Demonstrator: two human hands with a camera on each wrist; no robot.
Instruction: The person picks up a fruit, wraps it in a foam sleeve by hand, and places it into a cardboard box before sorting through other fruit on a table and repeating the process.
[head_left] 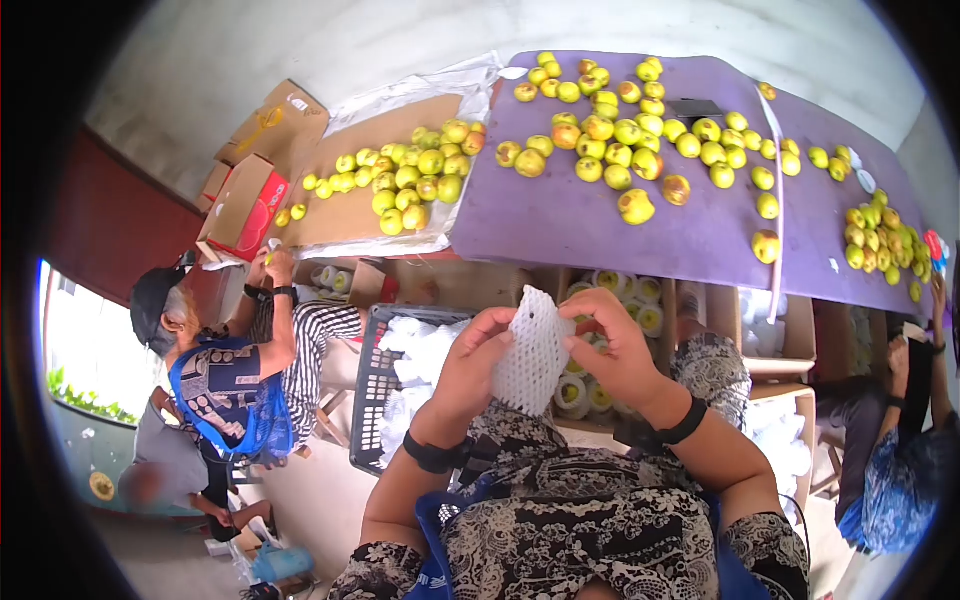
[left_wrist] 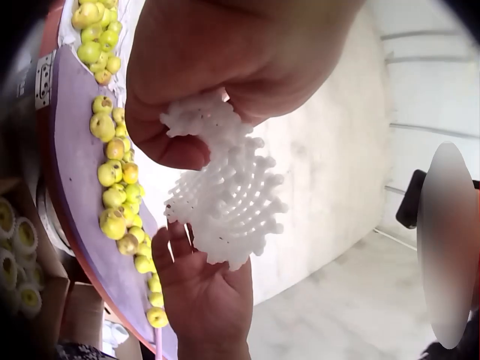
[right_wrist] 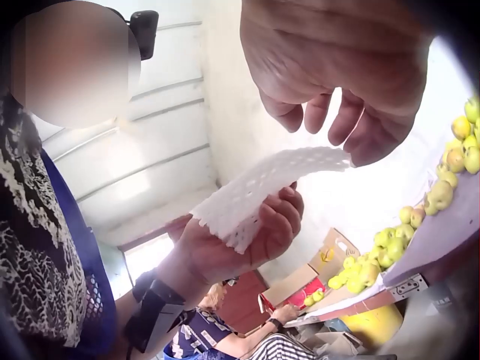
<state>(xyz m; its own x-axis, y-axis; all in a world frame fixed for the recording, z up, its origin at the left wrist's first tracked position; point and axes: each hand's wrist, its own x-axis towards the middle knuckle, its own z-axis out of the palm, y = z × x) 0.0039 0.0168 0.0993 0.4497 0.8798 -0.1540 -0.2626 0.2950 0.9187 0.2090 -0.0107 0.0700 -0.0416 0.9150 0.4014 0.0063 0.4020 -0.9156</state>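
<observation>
Above the patterned lap [head_left: 515, 435], the left hand [head_left: 476, 365] and right hand [head_left: 618, 345] are pinching opposite sides of a white foam net [head_left: 532, 355]. Farther on, wrapped apples [head_left: 650, 320] are sitting below a purple table [head_left: 555, 225], where loose apples [head_left: 617, 177] are lying.

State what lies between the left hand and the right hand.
The head view shows a white foam mesh sleeve between the left hand and the right hand, held by both.
</observation>
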